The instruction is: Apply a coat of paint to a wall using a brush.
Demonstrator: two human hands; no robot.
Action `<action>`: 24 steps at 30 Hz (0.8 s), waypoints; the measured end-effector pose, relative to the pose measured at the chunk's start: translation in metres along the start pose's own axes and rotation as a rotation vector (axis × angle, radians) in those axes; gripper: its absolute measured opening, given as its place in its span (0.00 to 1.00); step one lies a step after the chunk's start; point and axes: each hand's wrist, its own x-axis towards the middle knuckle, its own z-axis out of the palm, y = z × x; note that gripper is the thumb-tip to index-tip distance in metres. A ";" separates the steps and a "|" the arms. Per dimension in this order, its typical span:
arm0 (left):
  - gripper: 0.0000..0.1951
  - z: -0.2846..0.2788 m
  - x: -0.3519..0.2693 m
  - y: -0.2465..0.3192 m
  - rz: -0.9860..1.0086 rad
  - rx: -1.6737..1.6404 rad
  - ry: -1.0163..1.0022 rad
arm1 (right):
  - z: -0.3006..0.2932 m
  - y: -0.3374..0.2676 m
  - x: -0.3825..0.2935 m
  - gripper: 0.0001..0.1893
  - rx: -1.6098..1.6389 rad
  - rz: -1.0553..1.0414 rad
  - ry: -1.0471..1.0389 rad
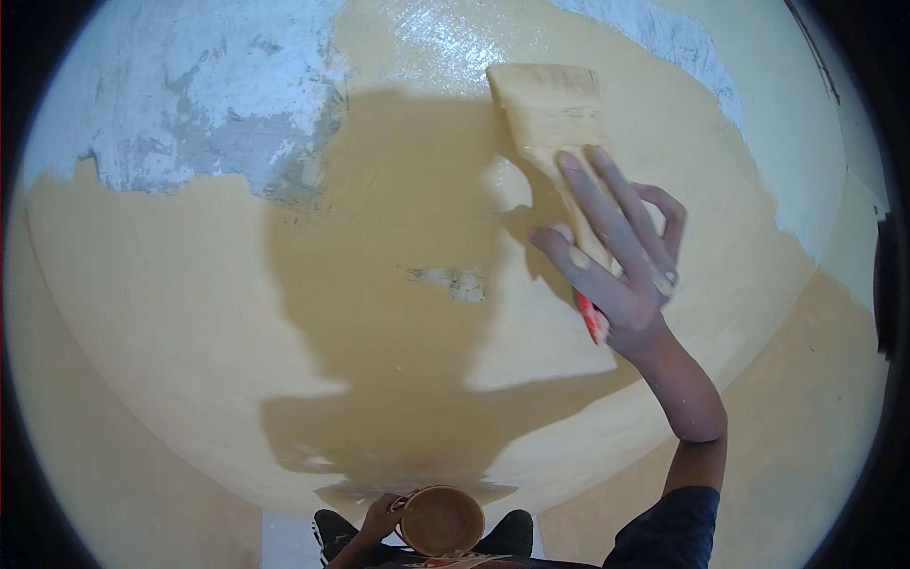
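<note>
My right hand grips a wide paintbrush coated in yellow paint, its bristles against the wall. A bit of red handle shows below my palm, and paint is smeared on my fingers. Low in the view, my left hand holds a small round bucket by its rim or handle, close to my body. Yellow paint covers the bucket's inside; how much it holds I cannot tell. Wet yellow paint shines on the wall above the brush.
Bare whitish-grey wall patches lie at upper left and along the upper right. A small uncoated spot shows mid-wall, within my shadow. Side walls meet this wall at both corners. A dark object stands at the right edge. My shoes are below.
</note>
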 end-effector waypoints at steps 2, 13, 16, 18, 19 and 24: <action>0.16 -0.001 0.002 0.014 0.061 0.070 -0.017 | 0.007 -0.004 -0.010 0.03 0.005 0.015 -0.054; 0.18 0.005 0.002 0.000 -0.069 -0.057 -0.036 | 0.011 -0.053 -0.060 0.02 0.128 0.019 -0.120; 0.18 0.008 0.003 -0.007 -0.099 -0.112 -0.026 | 0.004 -0.073 -0.085 0.01 0.260 0.036 -0.173; 0.18 0.005 0.002 0.007 -0.096 -0.089 -0.040 | 0.000 -0.085 -0.098 0.04 0.290 0.024 -0.195; 0.18 0.004 0.001 0.014 -0.089 -0.070 -0.052 | -0.004 -0.087 -0.101 0.04 0.291 0.028 -0.197; 0.18 0.004 -0.003 0.009 -0.073 -0.065 -0.040 | -0.032 -0.089 -0.099 0.04 0.377 -0.026 -0.321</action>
